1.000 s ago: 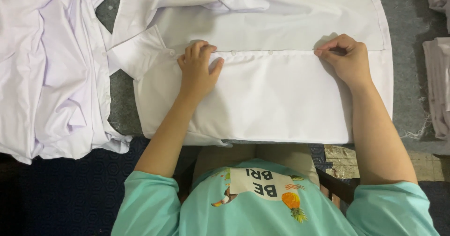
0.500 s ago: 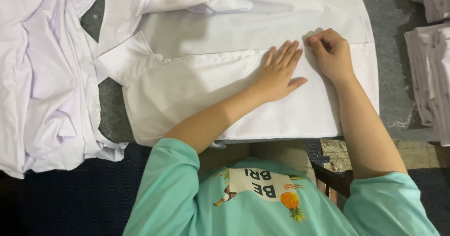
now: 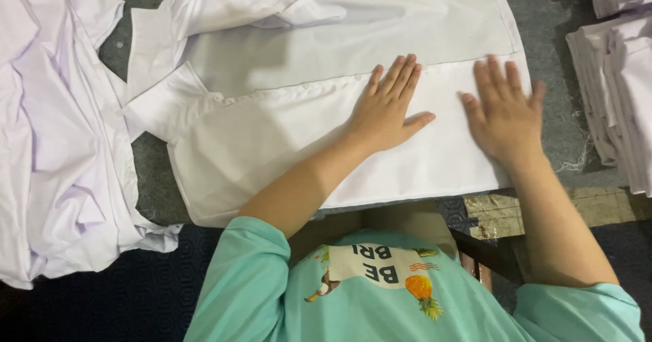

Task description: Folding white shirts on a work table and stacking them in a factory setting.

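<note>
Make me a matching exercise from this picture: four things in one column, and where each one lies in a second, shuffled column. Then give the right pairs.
Things:
1. left hand
2. right hand
3. crumpled pile of white garments
4. stack of folded white garments

Places:
A. at the right edge of the grey table
B. flat on the white shirt, close to its right end
C. heaped at the left side of the view
D. flat on the white shirt, just below the button strip near its middle

Pairs: 1-D, 2-B, 3-C, 4-A
</note>
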